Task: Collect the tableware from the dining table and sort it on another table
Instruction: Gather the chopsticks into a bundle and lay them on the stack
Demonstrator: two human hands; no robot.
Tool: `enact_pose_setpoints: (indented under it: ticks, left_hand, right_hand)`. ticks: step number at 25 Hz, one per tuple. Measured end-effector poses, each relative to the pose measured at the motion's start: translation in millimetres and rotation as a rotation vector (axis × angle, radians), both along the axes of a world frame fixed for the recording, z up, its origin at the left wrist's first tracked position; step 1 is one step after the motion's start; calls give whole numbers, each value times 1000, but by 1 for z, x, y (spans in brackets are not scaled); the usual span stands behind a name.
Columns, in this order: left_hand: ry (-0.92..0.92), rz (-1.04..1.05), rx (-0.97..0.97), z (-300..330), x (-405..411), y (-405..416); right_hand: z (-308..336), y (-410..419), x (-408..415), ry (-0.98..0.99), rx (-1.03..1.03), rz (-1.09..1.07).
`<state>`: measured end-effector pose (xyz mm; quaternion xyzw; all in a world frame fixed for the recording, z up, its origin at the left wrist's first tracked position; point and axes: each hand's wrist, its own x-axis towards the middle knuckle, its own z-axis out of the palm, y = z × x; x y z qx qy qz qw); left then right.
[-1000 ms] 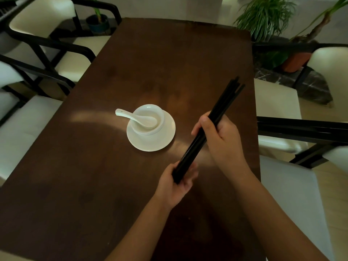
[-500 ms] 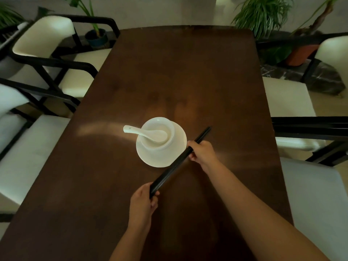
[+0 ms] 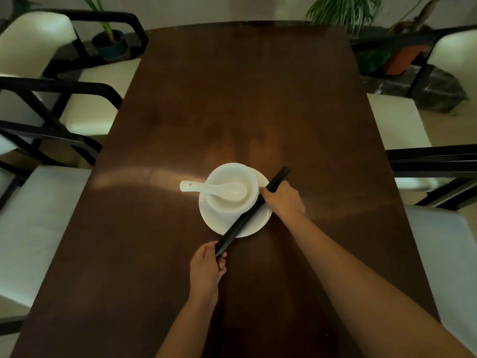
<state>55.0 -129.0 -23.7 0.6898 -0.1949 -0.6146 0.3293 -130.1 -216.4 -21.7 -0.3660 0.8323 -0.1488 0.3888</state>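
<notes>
A white bowl (image 3: 227, 177) sits on a white plate (image 3: 222, 223) in the middle of the dark wooden dining table (image 3: 232, 99). A white ceramic spoon (image 3: 206, 188) lies in the bowl with its handle sticking out to the left. A bundle of black chopsticks (image 3: 245, 218) lies slanted across the plate's right side, against the bowl. My left hand (image 3: 206, 270) grips the bundle's near end. My right hand (image 3: 284, 200) grips it near the far end, at the plate's right rim.
White-cushioned chairs with black frames stand along the left side (image 3: 38, 223) and the right side (image 3: 402, 125) of the table. Potted plants (image 3: 343, 9) stand beyond the far end.
Both hands have lowered the chopstick bundle from mid-air and shifted it leftward until it lies across the plate beside the bowl. The camera has come closer to the dishes.
</notes>
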Motion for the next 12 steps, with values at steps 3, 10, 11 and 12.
enact_pose_setpoints:
  ticks: [3,10,11,12]
  left_hand:
    - [15,14,57,-2,4,-3]
    - [200,70,160,-1,18,-9]
    - [241,67,172,-1,22,-10]
    - [278,56,186,-1,25,-10]
  right_hand:
    - [1,-2,-1,-97,-21,-38]
    - [0,14,-4,-459,-114,-294]
    - [1,16,-5,-532,-107,-351]
    - [2,19,-6,-592,-94,-395]
